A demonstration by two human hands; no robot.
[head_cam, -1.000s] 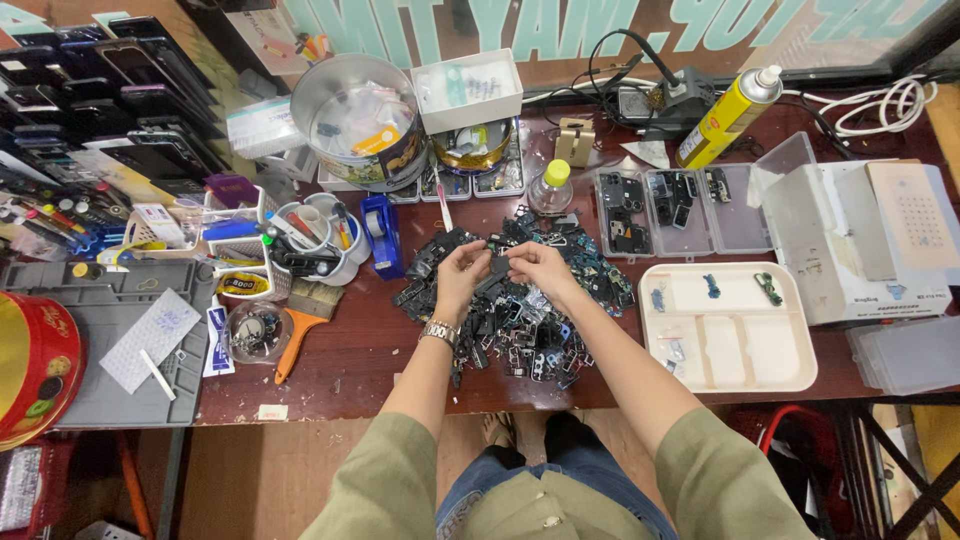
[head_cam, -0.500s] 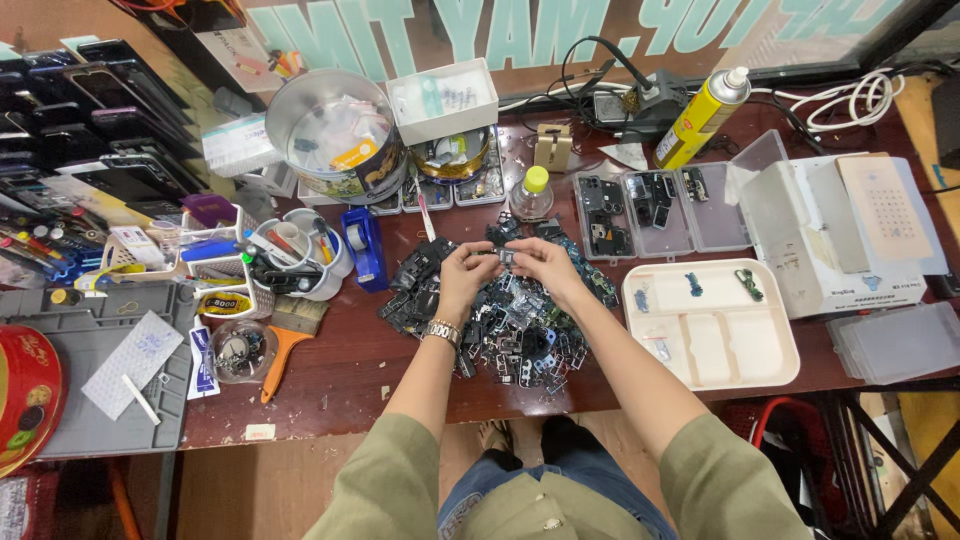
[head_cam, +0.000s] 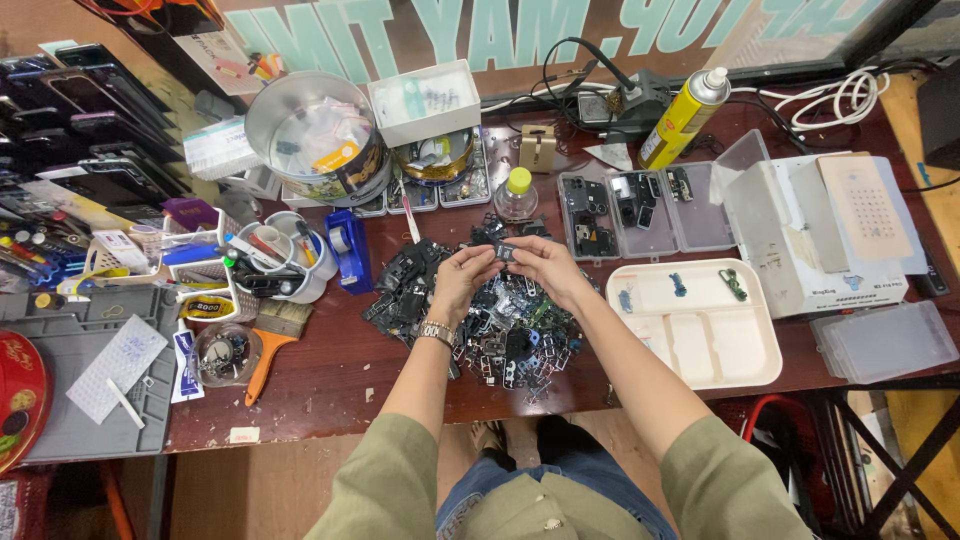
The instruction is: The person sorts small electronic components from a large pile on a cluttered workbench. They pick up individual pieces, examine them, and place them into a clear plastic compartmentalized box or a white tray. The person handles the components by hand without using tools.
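Both hands meet above a heap of small dark phone parts (head_cam: 500, 325) on the brown table (head_cam: 330, 385). My left hand (head_cam: 463, 276), with a wristwatch on its wrist, and my right hand (head_cam: 545, 268) pinch one small dark part (head_cam: 505, 252) between their fingertips. The part is held just above the far edge of the heap. A cream sorting tray (head_cam: 695, 340) with several compartments lies to the right of my right forearm; two small pieces rest in its far compartments.
Clear compartment boxes (head_cam: 640, 205) and a small yellow-capped bottle (head_cam: 517, 193) stand behind the heap. A yellow spray can (head_cam: 683, 115), a white box (head_cam: 810, 240), a metal tin (head_cam: 315, 135), a blue tape dispenser (head_cam: 346, 248), cups of tools, a grey mat (head_cam: 85, 375) and an orange-handled brush (head_cam: 268, 345) surround it.
The hands have risen slightly off the heap and come together on one small part. The camera view has shifted a little.
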